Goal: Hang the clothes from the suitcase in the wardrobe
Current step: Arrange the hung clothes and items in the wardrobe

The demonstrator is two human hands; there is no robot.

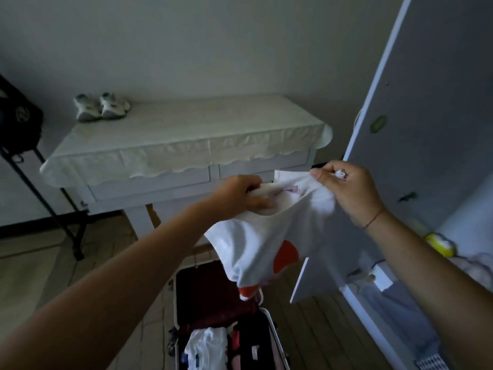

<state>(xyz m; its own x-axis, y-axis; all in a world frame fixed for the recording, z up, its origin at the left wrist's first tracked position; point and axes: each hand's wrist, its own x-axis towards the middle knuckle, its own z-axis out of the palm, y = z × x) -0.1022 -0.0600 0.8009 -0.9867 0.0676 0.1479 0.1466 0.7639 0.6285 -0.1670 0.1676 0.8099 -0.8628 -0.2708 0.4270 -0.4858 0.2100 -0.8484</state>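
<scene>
Clothes [205, 348] are seen piled in the open suitcase [210, 289] on the floor at the bottom of the view, white and pink pieces among them, while its other half is lined in dark red. Above the suitcase a white garment [266, 244] with orange patches is held up in the air between both hands. Its upper edge is gripped by the left hand [240, 193], whose fingers are curled round a bunch of the cloth. It is also pinched by the right hand [346, 188], whose thumb and curled fingers are closed on a gathered corner. The fabric is drawn taut between the two, and the rest hangs loose below. A thin thread band [373, 220] is worn on the right wrist. To the right the wardrobe [426, 89] is seen with its tall door standing open, and a yellow object [438, 244] and pale cloth are seen on a shelf inside. Behind the hands a table [200, 124] is covered by a pale scalloped cloth, and a pair of light shoes [101, 106] is set on its far left corner. At the left edge a dark bag [18, 121] is hung on a black stand
</scene>
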